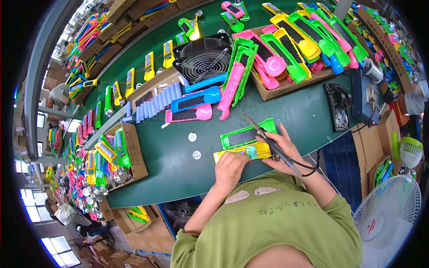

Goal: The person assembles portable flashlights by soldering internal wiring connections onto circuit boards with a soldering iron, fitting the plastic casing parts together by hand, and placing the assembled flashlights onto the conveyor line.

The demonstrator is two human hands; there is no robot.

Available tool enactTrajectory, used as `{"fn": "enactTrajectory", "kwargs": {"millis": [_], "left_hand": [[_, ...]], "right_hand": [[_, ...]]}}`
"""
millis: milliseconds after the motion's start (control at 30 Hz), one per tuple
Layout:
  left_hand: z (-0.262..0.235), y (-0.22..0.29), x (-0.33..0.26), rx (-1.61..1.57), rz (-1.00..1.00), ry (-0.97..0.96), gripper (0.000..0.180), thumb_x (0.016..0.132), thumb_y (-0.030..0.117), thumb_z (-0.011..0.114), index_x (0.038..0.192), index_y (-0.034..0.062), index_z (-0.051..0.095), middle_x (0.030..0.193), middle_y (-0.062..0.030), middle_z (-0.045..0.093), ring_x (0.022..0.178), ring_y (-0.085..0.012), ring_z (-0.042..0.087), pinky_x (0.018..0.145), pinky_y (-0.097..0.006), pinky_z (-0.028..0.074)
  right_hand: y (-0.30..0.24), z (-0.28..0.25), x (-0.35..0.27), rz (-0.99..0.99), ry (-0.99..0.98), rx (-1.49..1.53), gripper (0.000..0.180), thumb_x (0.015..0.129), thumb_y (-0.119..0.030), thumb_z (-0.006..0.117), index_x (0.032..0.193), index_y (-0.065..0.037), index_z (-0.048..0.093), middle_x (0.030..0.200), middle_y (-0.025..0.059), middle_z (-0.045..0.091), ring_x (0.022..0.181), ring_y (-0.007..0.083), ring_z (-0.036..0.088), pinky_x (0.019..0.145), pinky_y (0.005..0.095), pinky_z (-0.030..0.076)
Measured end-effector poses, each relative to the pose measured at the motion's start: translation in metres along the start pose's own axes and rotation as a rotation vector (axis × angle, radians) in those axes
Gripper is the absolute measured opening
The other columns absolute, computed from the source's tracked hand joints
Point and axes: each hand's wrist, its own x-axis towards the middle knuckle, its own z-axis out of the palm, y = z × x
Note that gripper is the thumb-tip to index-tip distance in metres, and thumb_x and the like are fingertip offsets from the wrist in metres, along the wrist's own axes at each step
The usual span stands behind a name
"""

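My left hand [229, 170] has its fingers closed on the near edge of a yellow plastic casing [220, 156]. Inside that casing sits a small green circuit board [258, 151] with thin wires. In my right hand [288, 152] is a soldering iron [267, 137], its tip pointing up and left, clear of the board. Fingers of the same hand also rest near the casing's right end. Just beyond lies a green casing [241, 137] with a dark panel, close along the yellow one. What my left fingertips pinch inside the casing is hidden.
Blue cylindrical battery cells [158, 102] lie beside a black fan [203, 62]. Loose pink and blue casings [196, 99] are nearby. A cardboard box [279, 91] holds many casings. At right stand a blue soldering station [365, 100], a solder spool [372, 71] and a black stand [336, 107].
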Motion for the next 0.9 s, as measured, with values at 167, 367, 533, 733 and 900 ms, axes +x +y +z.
{"fn": "enactTrajectory", "kwargs": {"millis": [167,367,533,733,900], "left_hand": [[0.009,0.007,0.011,0.044,-0.07,0.068,0.02,0.062,0.002,0.07,0.079,0.0094,0.063,0.078,-0.0034,0.055,0.071,-0.0206,0.05,0.059,-0.031,0.039],[0.0,0.014,0.016,-0.043,-0.28,-0.015,0.016,0.061,0.002,0.072,0.074,0.0063,0.063,0.086,-0.0065,0.051,0.075,-0.0202,0.049,0.065,-0.03,0.041],[-0.002,0.015,0.019,-0.186,-0.439,0.018,0.012,0.061,-0.004,0.068,0.07,0.0007,0.061,0.091,-0.0101,0.051,0.08,-0.0208,0.054,0.067,-0.029,0.047],[-0.001,0.016,0.018,-0.144,-0.438,0.044,0.011,0.061,-0.003,0.066,0.067,0.0,0.059,0.09,-0.0107,0.052,0.08,-0.0212,0.055,0.067,-0.029,0.046],[0.0,0.017,0.017,-0.159,-0.442,0.061,0.011,0.06,-0.003,0.066,0.067,0.0005,0.059,0.089,-0.0104,0.052,0.08,-0.0213,0.055,0.067,-0.029,0.046]], "right_hand": [[-0.006,0.005,-0.025,0.028,0.348,0.018,0.031,0.07,-0.008,0.069,0.097,-0.004,0.052,0.077,0.005,0.066,0.065,0.0173,0.062,0.102,0.0514,0.021],[-0.015,-0.004,-0.051,0.044,0.354,-0.027,0.021,0.072,-0.004,0.064,0.09,-0.002,0.054,0.065,0.0047,0.062,0.059,0.016,0.058,0.1,0.0527,0.025],[-0.009,0.025,-0.061,0.286,0.71,0.439,0.016,0.076,-0.002,0.059,0.091,0.0,0.054,0.068,0.0029,0.061,0.065,0.0112,0.059,0.101,0.047,0.025],[-0.005,0.031,-0.062,0.392,0.667,0.52,0.017,0.076,0.001,0.059,0.092,0.002,0.053,0.077,0.0062,0.059,0.065,0.0115,0.06,0.101,0.0415,0.025],[-0.009,0.034,-0.058,0.439,0.711,0.629,0.017,0.077,0.001,0.059,0.093,0.002,0.053,0.079,0.0072,0.058,0.065,0.012,0.061,0.1,0.0394,0.027]]}}
